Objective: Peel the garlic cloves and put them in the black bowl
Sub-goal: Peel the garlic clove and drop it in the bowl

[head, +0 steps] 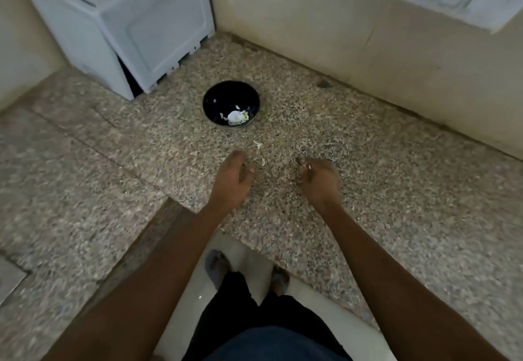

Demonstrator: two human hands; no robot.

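Near the black bowl [231, 103], something pale seems pinched by the right hand [318, 179]; the left hand [232, 179] is loosely curled, empty. Blur leaves this uncertain; it could be dropped short of the bowl.

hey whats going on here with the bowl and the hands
A person stands at a speckled stone counter, peeling garlic. The black bowl sits toward the back, apart from both hands, with white garlic pieces in it. The right hand has its fingers curled, pinching a small pale bit, probably garlic or skin. The left hand hangs relaxed, with nothing in its grip. A few peel scraps lie between the hands and the bowl.
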